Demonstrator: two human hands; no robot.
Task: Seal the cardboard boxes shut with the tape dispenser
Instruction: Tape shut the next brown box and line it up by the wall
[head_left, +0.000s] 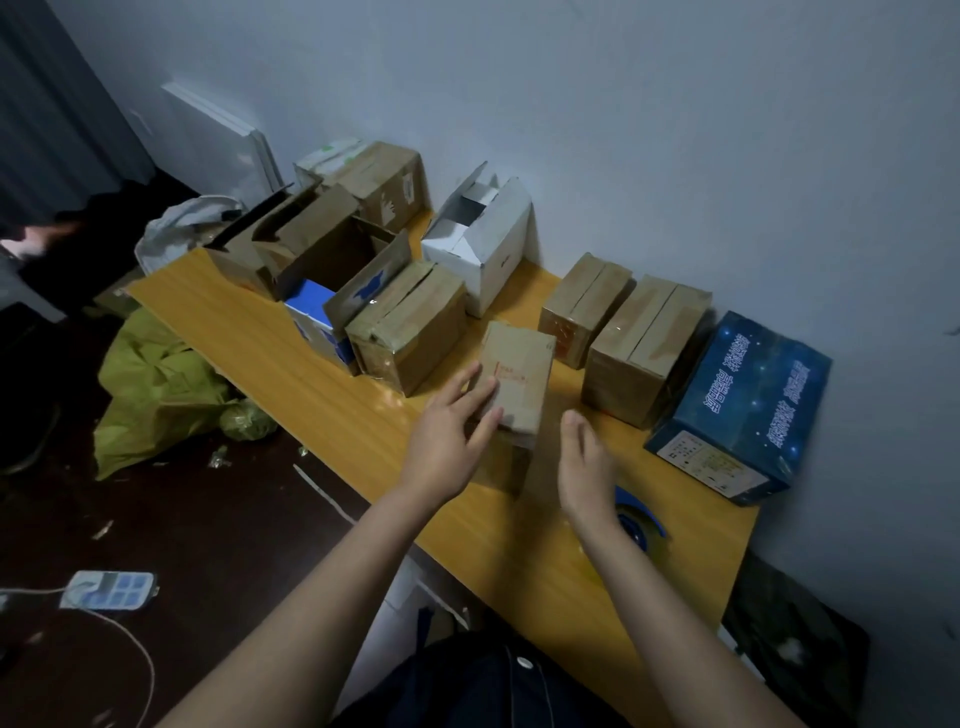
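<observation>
A small brown cardboard box (519, 379) with red print stands on the yellow table (322, 395) in front of me. My left hand (452, 436) lies with straight fingers against the box's left side and top. My right hand (584, 467) hovers open just right of the box, not touching it. The blue tape dispenser (641, 519) lies on the table behind my right wrist, partly hidden. Several other brown boxes sit along the wall: a taped one (410, 327) to the left and two (584, 306) (641, 348) to the right.
An open brown box (322, 249) and an open white box (478, 244) stand further back. A dark blue printed box (743, 405) sits at the right end. On the dark floor lie a yellow-green bag (156, 389) and a power strip (109, 590).
</observation>
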